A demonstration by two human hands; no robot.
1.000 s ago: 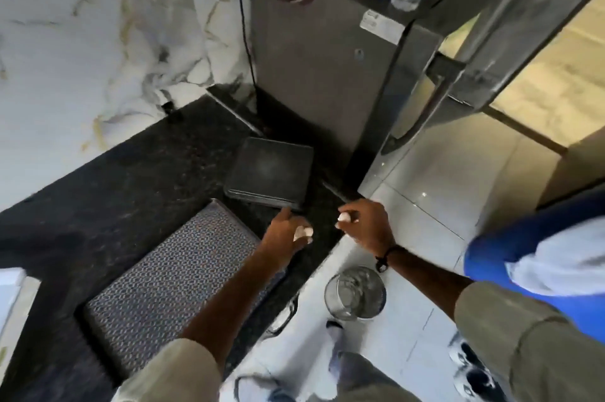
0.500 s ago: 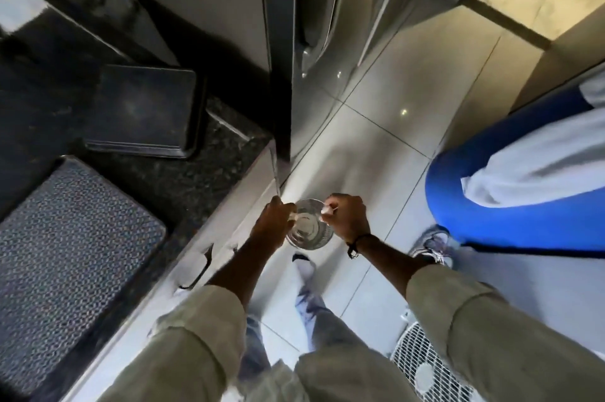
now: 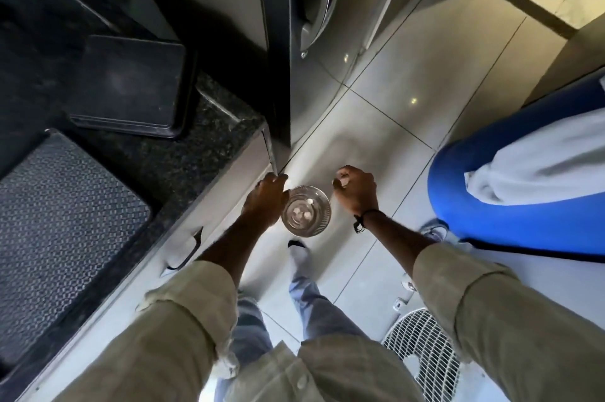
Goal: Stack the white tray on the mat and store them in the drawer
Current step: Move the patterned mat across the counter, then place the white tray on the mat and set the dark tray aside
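The grey woven mat lies on the black stone counter at the left. The white tray is out of view. Under the counter edge, a white drawer front shows a dark handle. Both hands hang over the floor, on either side of a small steel bin with white bits inside. My left hand is at the bin's left rim, its back toward me and its fingers hidden. My right hand is a loose fist just right of the bin, with nothing visible in it.
A black tray rests on the counter beyond the mat. A steel fridge rises just past the counter's end. A blue drum with a white cloth stands at the right, and a white fan grille lies on the tiled floor.
My view dropped from the counter to the floor. Both hands moved from beside the black tray to the steel bin, then spread apart; the white bits they held now lie in the bin.
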